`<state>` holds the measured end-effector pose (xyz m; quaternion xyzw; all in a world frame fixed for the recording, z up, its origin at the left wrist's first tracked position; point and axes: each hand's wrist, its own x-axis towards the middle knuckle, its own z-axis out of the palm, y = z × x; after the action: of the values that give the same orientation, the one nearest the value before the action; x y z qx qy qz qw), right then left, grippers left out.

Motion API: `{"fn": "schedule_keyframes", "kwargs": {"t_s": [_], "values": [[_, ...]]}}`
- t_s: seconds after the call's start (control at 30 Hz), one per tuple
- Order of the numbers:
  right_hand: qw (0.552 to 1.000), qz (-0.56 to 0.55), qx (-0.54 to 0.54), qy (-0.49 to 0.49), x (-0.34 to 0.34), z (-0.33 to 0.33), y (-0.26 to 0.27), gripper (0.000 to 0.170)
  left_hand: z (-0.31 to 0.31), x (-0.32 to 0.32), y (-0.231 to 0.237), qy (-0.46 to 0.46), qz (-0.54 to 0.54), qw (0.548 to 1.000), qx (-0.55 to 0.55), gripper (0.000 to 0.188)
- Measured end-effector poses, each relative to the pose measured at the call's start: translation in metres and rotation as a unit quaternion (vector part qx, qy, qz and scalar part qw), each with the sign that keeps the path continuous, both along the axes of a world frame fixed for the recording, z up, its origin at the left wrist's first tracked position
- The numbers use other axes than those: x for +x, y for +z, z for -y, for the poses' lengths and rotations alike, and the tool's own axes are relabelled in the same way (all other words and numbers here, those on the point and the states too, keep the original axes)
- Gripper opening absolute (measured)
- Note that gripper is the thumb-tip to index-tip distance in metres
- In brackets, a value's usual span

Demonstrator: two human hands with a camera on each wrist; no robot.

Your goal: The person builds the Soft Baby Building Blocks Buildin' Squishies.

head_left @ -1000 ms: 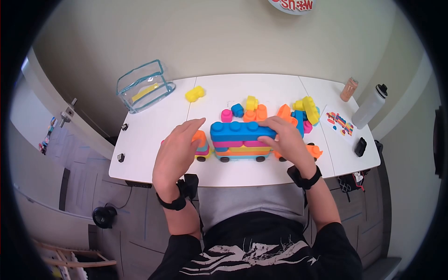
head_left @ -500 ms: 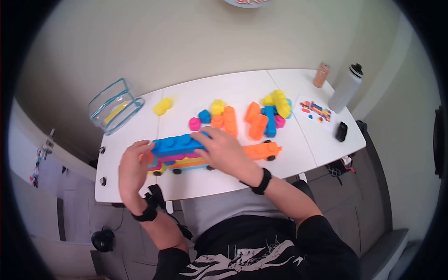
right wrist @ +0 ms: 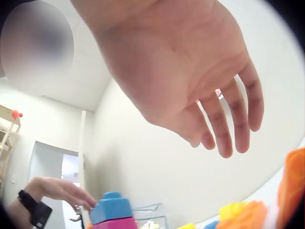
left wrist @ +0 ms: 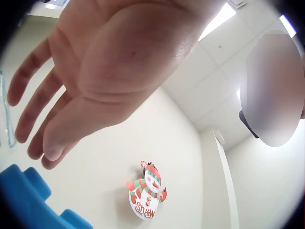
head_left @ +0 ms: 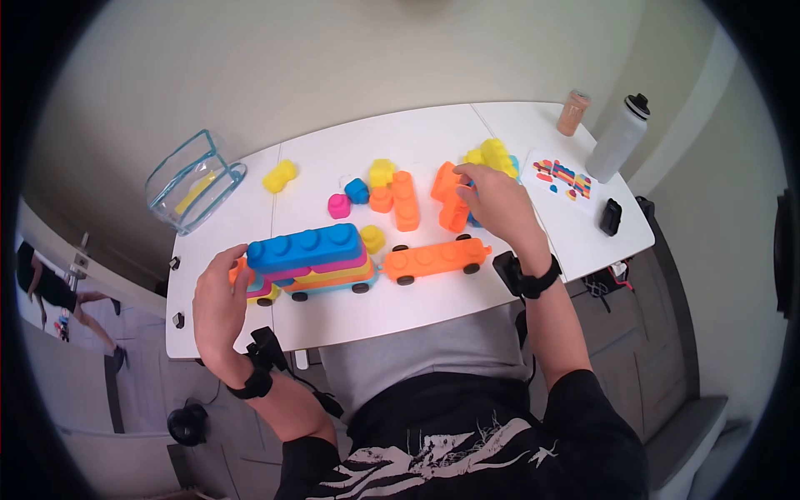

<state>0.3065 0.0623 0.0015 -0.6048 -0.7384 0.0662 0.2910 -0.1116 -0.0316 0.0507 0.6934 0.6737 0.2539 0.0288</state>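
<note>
A long blue building block [head_left: 307,248] tops a stack of pink, yellow and orange blocks on a light-blue wheeled base [head_left: 333,289]. My left hand [head_left: 221,300] is at the stack's left end, by a smaller wheeled piece that it partly hides; in the left wrist view its fingers are loosely bent, with nothing between them. Behind the stack, to the right, my right hand [head_left: 502,208] hovers over upright orange blocks [head_left: 454,210]. The right wrist view shows its fingers [right wrist: 221,129] hanging apart and holding nothing. An orange wheeled base [head_left: 437,260] stands right of the stack.
Loose blocks lie behind: a yellow one [head_left: 280,176], pink [head_left: 338,206], blue [head_left: 357,191] and orange [head_left: 405,204]. A clear zip bag [head_left: 193,183] stands back left. At right are a picture sheet [head_left: 567,185], a bottle [head_left: 618,142], a can [head_left: 572,114] and a black object [head_left: 611,217].
My right hand has let go of the long blue block and moved right to the orange blocks. My left hand stays by the stack's left end. The head view has shifted; a person appears in the doorway.
</note>
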Motion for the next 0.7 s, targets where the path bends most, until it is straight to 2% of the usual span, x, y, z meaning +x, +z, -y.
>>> {"fn": "schedule_keyframes", "kwargs": {"t_s": [0.17, 0.23, 0.33, 0.47, 0.57, 0.63, 0.7], "values": [[0.998, 0.035, -0.039, 0.026, -0.01, 0.0, -0.017, 0.032, -0.001, 0.005, 0.003, 0.006, 0.026, 0.999, -0.038, 0.034], [0.994, 0.031, -0.09, 0.051, -0.019, -0.001, -0.019, 0.035, 0.0, 0.005, 0.004, 0.013, 0.012, 0.999, -0.034, 0.034], [0.994, 0.035, -0.083, 0.063, -0.022, -0.001, -0.024, 0.031, -0.001, 0.0, 0.002, -0.015, 0.018, 0.999, -0.023, 0.034], [0.992, 0.075, -0.038, 0.093, -0.018, -0.002, -0.03, 0.04, 0.001, -0.001, 0.002, -0.018, 0.023, 0.999, -0.021, 0.034], [0.992, 0.068, -0.075, 0.075, -0.021, -0.013, -0.015, 0.043, 0.001, -0.003, 0.001, -0.036, 0.02, 0.999, -0.012, 0.035], [0.99, 0.089, -0.074, 0.083, -0.026, -0.029, -0.012, 0.039, -0.001, -0.003, 0.001, -0.059, 0.033, 0.998, -0.007, 0.036], [0.984, 0.118, -0.085, 0.098, -0.037, -0.043, -0.006, 0.033, 0.001, 0.0, 0.002, -0.042, 0.041, 0.998, -0.019, 0.036]]}}
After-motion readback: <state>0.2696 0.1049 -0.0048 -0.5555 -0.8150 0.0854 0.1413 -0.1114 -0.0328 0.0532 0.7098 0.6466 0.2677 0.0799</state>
